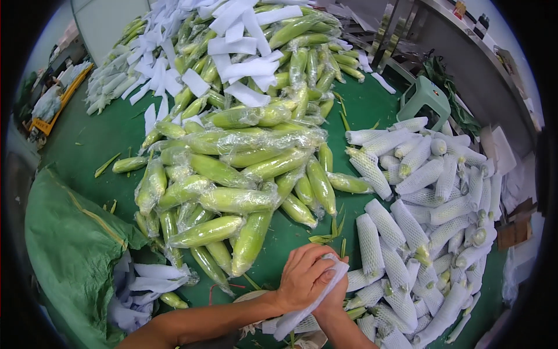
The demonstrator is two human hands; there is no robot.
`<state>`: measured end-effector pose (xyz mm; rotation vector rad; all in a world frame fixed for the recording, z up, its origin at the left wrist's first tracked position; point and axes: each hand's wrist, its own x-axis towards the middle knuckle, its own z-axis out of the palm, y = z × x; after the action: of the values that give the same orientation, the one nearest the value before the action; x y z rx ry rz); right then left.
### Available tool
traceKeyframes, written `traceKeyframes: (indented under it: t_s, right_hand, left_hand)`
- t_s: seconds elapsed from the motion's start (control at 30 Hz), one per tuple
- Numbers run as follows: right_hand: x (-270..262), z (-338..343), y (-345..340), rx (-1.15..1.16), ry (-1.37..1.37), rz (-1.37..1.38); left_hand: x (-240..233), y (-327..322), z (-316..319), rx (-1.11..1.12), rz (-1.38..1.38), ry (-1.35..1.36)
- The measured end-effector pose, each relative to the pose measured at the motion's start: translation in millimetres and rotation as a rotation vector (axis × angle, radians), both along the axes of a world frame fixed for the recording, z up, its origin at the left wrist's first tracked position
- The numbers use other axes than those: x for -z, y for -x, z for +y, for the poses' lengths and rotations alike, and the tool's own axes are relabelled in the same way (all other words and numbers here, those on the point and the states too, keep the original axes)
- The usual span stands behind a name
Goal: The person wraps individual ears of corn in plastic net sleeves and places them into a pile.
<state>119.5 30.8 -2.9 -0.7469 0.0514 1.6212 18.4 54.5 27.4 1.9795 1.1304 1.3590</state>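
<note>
Close together at the lower middle, my left hand [303,272] and my right hand [333,292] meet around a flattened white foam net sleeve [307,307]. Both grip it; whether anything is inside the sleeve cannot be told. In front of my hands lies a heap of green-husked corn ears [237,200] wrapped in clear plastic film. To the right is a pile of corn ears in white foam nets [405,227]. Loose white foam sleeves [244,70] are scattered over the far end of the corn heap.
A green woven sack [78,257] with foam sleeves spilling out stands at the left. Beyond the netted pile is a pale green plastic stool [425,102]. A yellow crate [61,109] sits at the far left. Metal shelving runs along the right. Husk scraps lie on the green surface.
</note>
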Motion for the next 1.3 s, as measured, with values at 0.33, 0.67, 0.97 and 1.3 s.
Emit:
traceKeyframes:
  t_s: [0.33, 0.67, 0.97, 1.3]
  right_hand:
    - [-32, 4, 16, -0.003, 0.171, -0.104]
    - [-50, 20, -9, -0.097, 0.072, -0.079]
    - [-51, 68, 19, -1.082, -0.192, -0.948]
    - [150, 184, -104, -0.284, -0.219, -1.935]
  left_hand:
    - [3, 8, 8, 0.033, 0.011, -0.033]
    - [-32, 26, -5, 0.618, -1.049, 1.030]
    - [2, 44, -28, 1.073, -0.769, 1.638]
    - [-16, 33, 60, 0.492, -1.306, 1.218]
